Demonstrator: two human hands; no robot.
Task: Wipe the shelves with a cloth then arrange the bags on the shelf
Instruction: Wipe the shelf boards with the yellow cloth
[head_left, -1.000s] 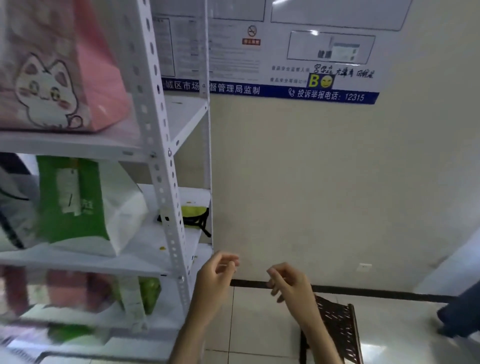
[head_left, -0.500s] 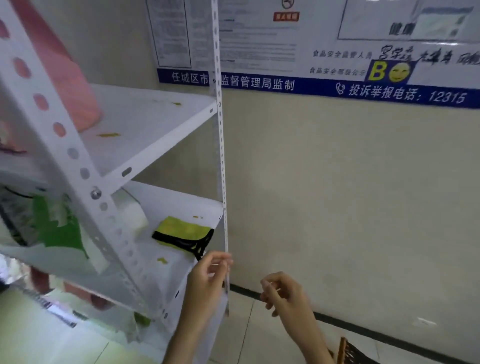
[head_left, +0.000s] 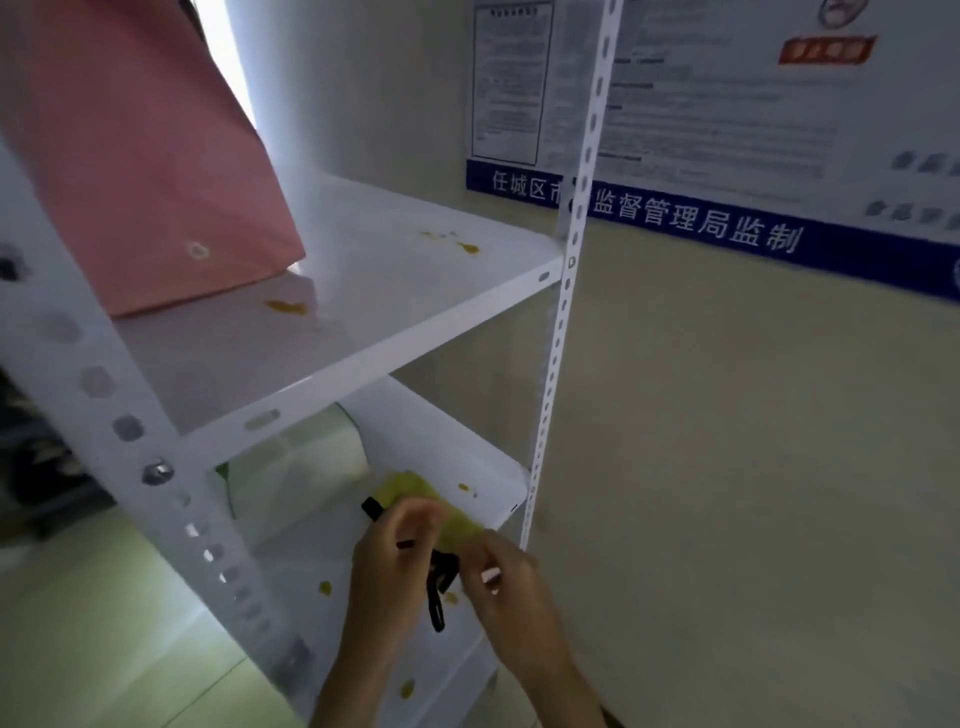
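A yellow cloth (head_left: 410, 488) with black edging lies on the lower white shelf (head_left: 462, 457). My left hand (head_left: 395, 566) and my right hand (head_left: 511, 592) are both on it, fingers closed around the cloth and its black strap. A pink bag (head_left: 130, 156) stands on the upper shelf (head_left: 395, 291) at the left. A white and green bag (head_left: 291, 478) sits on the lower shelf behind the cloth. Both shelves carry yellow-orange stains (head_left: 285, 307).
White perforated uprights (head_left: 566, 291) frame the rack, one at the front left (head_left: 130, 426). A beige wall with a blue-banded notice board (head_left: 727, 156) is right behind and to the right. Pale floor shows at the lower left.
The view has moved closer to the rack. Both hands went forward from in front of the shelf onto the lower shelf and took hold of the yellow cloth.
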